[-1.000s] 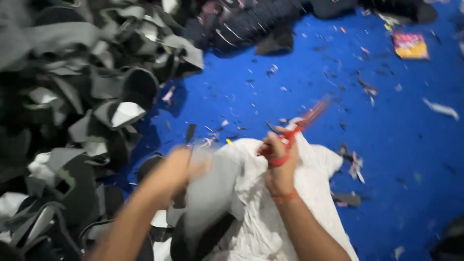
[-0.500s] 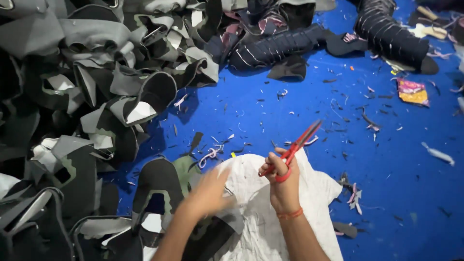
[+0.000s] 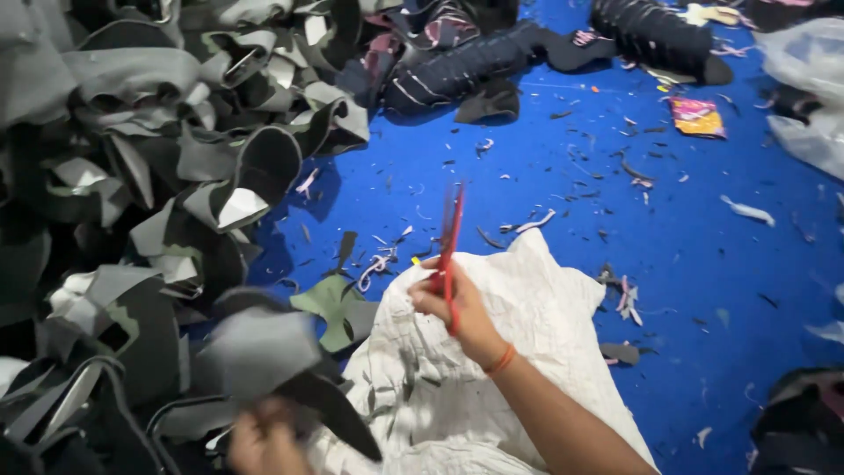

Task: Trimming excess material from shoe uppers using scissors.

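Right hand (image 3: pixel 462 308), centre of frame, grip closed round the handles of red scissors (image 3: pixel 451 246); blades together, pointing up the frame, tips over bare blue floor (image 3: pixel 703 255). Orange band on that wrist.

Left hand (image 3: pixel 264 440), bottom edge, left of centre, blurred. Looks clamped on a grey-and-black cut shoe piece (image 3: pixel 281 369), though blur hides the fingers, so only probably gripping. Piece sits lower left of centre, its dark edge running down-right toward the white sack.

White woven sack (image 3: pixel 519 352) spreads from centre to bottom edge, under the right forearm. Its top corner ends just beside the scissor blades; right edge slopes down to the bottom, w/ open blue floor beyond it.

Pile of grey/black pieces (image 3: pixel 132 176) fills the whole left third, top to bottom, its ragged right edge near the sack, touching the held piece's area. Green-grey scrap (image 3: pixel 330 308) lies between pile and sack.

Open room: mid-right & upper centre of the floor, dotted w/ small offcuts only. Dark striped shoe uppers (image 3: pixel 466 70) along the top edge, small bright wrapper (image 3: pixel 697 116) upper right, clear plastic bag (image 3: pixel 804 88) at the right edge.
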